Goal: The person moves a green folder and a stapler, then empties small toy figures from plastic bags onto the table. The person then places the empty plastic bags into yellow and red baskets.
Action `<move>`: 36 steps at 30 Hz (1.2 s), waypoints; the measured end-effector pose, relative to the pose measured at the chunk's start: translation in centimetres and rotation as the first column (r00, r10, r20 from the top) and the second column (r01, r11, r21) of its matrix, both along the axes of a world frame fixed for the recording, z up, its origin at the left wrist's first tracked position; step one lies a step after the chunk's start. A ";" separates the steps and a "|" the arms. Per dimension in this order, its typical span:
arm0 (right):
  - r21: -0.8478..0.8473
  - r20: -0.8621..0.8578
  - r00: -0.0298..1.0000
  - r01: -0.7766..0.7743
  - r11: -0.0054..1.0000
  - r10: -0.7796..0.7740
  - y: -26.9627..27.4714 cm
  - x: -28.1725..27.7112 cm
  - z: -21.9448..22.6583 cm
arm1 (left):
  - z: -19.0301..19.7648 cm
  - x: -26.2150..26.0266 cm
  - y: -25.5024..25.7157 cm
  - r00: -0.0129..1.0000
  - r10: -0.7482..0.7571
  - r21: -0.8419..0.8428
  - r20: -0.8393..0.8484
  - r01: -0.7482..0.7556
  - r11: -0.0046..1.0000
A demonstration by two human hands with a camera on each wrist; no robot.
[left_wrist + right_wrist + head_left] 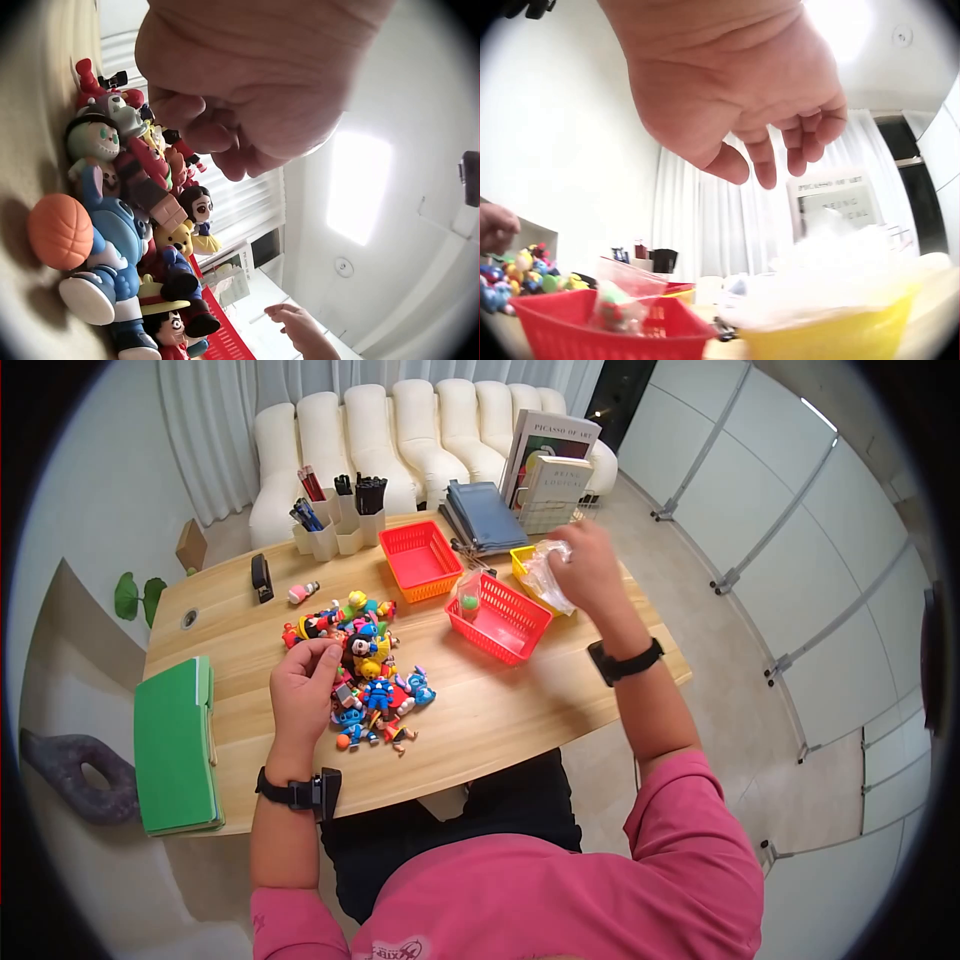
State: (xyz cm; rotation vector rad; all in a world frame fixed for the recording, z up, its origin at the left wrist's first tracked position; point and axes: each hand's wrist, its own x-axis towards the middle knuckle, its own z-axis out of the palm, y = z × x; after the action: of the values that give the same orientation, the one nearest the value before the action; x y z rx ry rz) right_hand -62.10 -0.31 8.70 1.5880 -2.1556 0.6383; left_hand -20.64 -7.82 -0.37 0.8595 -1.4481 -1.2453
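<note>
My left hand (304, 685) hovers at the near left side of a pile of small toy figures (375, 690), its fingers loosely curled. In the left wrist view nothing shows between those fingers, and a blue figure (116, 232) with an orange basketball (61, 231) lies below. My right hand (739, 90) is over a yellow basket (832, 341) filled with clear plastic bags (825, 281). Its fingers are spread and hang down above the bags, holding nothing. Beside it, a red basket (500, 622) contains a bagged toy with a green part (469, 603).
Another red basket (420, 560) stands behind. Pen holders (340, 528), dark folders (484, 517) and upright books (553, 470) line the far edge. A stapler (262, 578) and a pink figure (302, 592) lie at the left, with a green folder (178, 745) nearer.
</note>
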 end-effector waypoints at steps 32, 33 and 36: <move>-0.352 0.935 -0.311 -0.740 0.574 0.173 -0.5 18.3 -5.4 | 2.0 -0.5 2.3 0.985 -0.156 -0.101 -0.071 0.148 0.984; -0.351 0.934 -0.234 -0.742 0.571 0.269 -0.7 18.1 -5.3 | 2.0 -0.7 2.2 0.966 -0.171 -0.112 -0.196 0.151 0.982; -0.300 0.948 -0.181 -0.781 0.548 0.262 -1.0 17.3 -5.8 | 0.9 0.4 0.6 0.967 -0.242 -0.162 -0.085 0.226 0.961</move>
State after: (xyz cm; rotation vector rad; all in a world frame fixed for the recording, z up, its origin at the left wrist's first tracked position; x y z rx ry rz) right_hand -44.75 -1.35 2.95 3.0773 -2.1252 2.3028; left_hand -20.20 -7.21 0.49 0.5236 -1.5702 -1.3142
